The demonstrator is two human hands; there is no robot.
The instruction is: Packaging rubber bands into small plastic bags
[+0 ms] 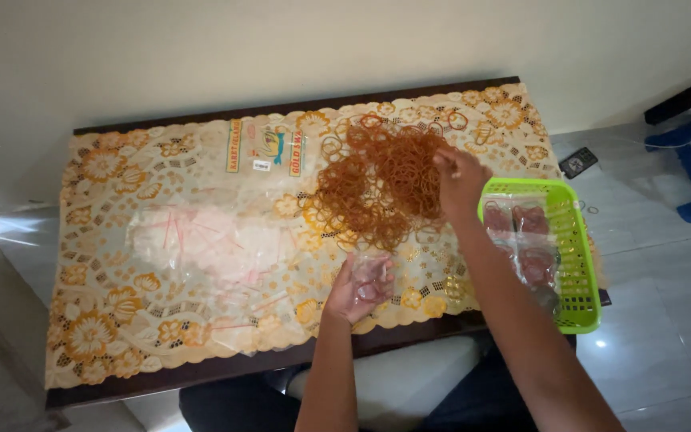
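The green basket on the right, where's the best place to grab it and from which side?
Probably the green basket by its near short rim, from the person's side. That end overhangs the table edge, so fingers can curl under it. The packed bags fill the inside, and the right hand crosses the far left corner.

Green basket (581, 264) of filled packets, floral tablecloth (105, 304), remote (578, 162) on floor

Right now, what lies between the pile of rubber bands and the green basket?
In the head view, the person's right hand and forearm lie between the rubber band pile and the green basket.
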